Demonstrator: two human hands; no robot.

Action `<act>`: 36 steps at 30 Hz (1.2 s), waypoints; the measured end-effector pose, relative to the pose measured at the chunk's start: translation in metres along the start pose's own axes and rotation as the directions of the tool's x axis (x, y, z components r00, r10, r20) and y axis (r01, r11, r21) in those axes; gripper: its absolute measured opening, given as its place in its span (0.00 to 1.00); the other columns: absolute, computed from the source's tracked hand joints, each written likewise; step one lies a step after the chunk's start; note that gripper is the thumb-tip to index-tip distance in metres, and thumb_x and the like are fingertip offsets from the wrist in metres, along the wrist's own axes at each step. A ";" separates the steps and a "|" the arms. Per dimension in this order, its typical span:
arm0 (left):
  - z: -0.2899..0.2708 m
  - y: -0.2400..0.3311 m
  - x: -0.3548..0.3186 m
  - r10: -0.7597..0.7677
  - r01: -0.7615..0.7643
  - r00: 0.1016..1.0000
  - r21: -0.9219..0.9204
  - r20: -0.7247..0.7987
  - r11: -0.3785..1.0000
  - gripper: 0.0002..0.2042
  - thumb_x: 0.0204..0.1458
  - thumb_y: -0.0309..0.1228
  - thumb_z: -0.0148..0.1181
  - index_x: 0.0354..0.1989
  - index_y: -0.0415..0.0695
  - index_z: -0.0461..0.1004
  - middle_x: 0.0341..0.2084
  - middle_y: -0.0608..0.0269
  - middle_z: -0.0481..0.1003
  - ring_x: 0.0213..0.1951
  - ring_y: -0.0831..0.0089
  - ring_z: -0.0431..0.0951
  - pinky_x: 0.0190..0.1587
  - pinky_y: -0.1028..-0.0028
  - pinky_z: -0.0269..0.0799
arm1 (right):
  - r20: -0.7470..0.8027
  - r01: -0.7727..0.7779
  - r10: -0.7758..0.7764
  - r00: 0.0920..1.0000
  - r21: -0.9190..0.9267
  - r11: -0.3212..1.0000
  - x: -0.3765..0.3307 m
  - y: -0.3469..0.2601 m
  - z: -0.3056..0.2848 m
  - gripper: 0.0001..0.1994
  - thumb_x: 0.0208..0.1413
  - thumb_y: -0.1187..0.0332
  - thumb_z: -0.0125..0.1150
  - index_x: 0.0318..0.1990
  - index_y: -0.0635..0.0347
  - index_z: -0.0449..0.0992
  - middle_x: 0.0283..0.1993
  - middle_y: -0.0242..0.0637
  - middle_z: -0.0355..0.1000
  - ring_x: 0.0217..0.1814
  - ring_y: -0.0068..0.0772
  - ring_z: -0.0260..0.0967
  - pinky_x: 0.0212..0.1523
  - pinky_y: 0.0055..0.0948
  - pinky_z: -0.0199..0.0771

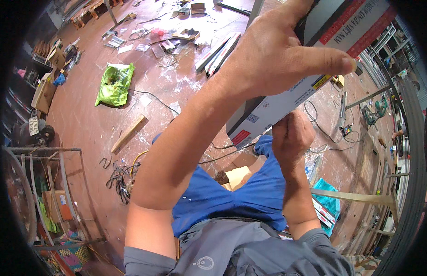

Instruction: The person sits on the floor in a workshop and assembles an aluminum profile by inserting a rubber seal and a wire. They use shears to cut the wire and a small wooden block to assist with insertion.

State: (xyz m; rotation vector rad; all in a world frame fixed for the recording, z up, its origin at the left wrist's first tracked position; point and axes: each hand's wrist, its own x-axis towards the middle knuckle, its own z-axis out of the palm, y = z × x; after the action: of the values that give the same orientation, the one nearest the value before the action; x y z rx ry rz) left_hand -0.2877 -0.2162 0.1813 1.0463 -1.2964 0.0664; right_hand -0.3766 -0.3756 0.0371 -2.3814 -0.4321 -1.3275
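A long white box-section profile (278, 106) with printed film and a red label near its lower end slants up to the right in front of me. My left hand (271, 53) is closed over its upper part, the thumb stretched across the printed face and the other fingers mostly hidden. Just below the profile's lower edge, my right hand (294, 134) is curled into a fist close against it. What that fist holds, if anything, is hidden. My blue-trousered legs (222, 198) are spread beneath the profile.
On the tiled floor lie a bright green bag (114, 85), a wooden block (128, 133), tangled cables (119, 181) and several profile strips (218, 54). A metal-framed rack (45, 150) stands left. Right are a green power tool (376, 110), a turquoise bag (330, 195) and a metal bar (351, 196).
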 end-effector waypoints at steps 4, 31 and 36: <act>0.012 -0.028 -0.002 0.017 -0.018 1.000 0.026 0.007 0.999 0.55 0.58 0.51 0.70 0.79 0.33 0.39 0.61 0.33 0.73 0.63 0.53 0.76 0.68 0.58 0.70 | -0.046 -0.028 0.027 0.999 -0.023 0.999 0.009 0.007 -0.010 0.10 0.53 0.75 0.65 0.25 0.60 0.68 0.21 0.42 0.61 0.21 0.47 0.63 0.23 0.42 0.61; 0.059 -0.104 -0.065 -0.389 0.371 0.921 0.288 0.005 0.883 0.49 0.46 0.41 0.83 0.76 0.45 0.60 0.46 0.47 0.83 0.47 0.73 0.83 0.55 0.69 0.78 | -0.439 -0.480 0.451 0.777 0.051 0.876 0.016 0.083 -0.069 0.13 0.70 0.73 0.54 0.45 0.77 0.81 0.38 0.47 0.82 0.35 0.35 0.79 0.39 0.35 0.78; 0.063 -0.113 -0.072 -0.485 0.483 0.873 -0.054 -0.055 0.874 0.48 0.45 0.38 0.83 0.76 0.47 0.62 0.48 0.53 0.84 0.47 0.76 0.81 0.54 0.71 0.78 | -0.389 -0.549 0.655 0.648 0.358 0.756 0.004 0.092 -0.059 0.16 0.73 0.69 0.52 0.63 0.63 0.72 0.56 0.40 0.77 0.49 0.32 0.76 0.51 0.33 0.76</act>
State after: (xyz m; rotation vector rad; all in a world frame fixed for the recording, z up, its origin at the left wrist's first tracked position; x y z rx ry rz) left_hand -0.2946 -0.2859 0.0508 1.2979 -0.9379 -0.3025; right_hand -0.3781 -0.4835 0.0525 -1.6655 0.3524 -1.3859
